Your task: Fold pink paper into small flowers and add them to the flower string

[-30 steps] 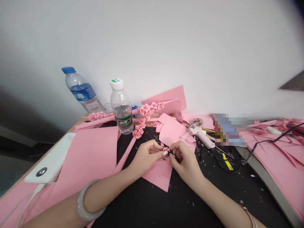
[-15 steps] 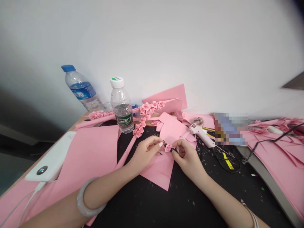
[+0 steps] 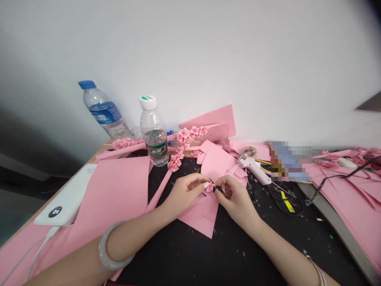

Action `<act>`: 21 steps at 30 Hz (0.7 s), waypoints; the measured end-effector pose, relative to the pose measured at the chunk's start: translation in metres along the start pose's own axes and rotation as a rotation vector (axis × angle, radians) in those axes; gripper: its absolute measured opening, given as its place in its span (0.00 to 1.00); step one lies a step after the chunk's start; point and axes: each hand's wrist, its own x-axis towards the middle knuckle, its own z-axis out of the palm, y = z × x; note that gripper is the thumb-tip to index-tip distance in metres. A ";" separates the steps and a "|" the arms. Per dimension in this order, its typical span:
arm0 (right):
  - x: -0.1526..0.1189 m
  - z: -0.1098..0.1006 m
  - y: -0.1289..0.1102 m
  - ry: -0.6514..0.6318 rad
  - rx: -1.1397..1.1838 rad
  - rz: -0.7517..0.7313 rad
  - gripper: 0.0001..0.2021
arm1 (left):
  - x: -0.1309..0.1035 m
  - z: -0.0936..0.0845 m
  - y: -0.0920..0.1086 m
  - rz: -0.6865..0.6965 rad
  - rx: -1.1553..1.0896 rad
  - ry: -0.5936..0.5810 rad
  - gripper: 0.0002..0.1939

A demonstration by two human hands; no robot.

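A small folded pink paper flower (image 3: 210,186) is held between my two hands above the black tabletop. My left hand (image 3: 188,193) pinches its left side, thumb and fingers together. On the other side my right hand (image 3: 231,193) grips its right edge with thumb and forefinger. Beneath them lie a pink paper sheet (image 3: 202,217) and several smaller pink paper pieces (image 3: 216,161). A thin dark item shows by my left fingertips, too small to name. Just left of my left hand is a rolled paper stem with pink flowers (image 3: 175,162) along it.
A half-full water bottle (image 3: 155,139) and a blue-capped bottle (image 3: 104,111) stand at the back left. A white power bank (image 3: 66,198) lies on the left beside a large pink sheet (image 3: 119,186). Right of my hands are a glue gun (image 3: 255,169), cables and stacked pink paper (image 3: 345,198).
My left fingertips have moved slightly right, onto the paper flower, closer to my right hand. The right hand keeps its hold. The whole view has shifted slightly.
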 end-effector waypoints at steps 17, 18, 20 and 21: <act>0.000 0.000 -0.002 0.018 -0.030 -0.036 0.03 | 0.000 0.002 -0.001 -0.097 -0.085 -0.020 0.15; 0.000 0.000 -0.002 0.019 -0.035 -0.036 0.03 | 0.000 0.002 -0.002 -0.099 -0.084 -0.016 0.15; 0.000 0.000 -0.002 0.024 -0.043 -0.038 0.04 | 0.000 0.002 -0.003 -0.103 -0.086 -0.013 0.15; 0.000 0.000 -0.002 0.026 -0.045 -0.041 0.04 | 0.000 0.003 -0.003 -0.105 -0.086 -0.012 0.15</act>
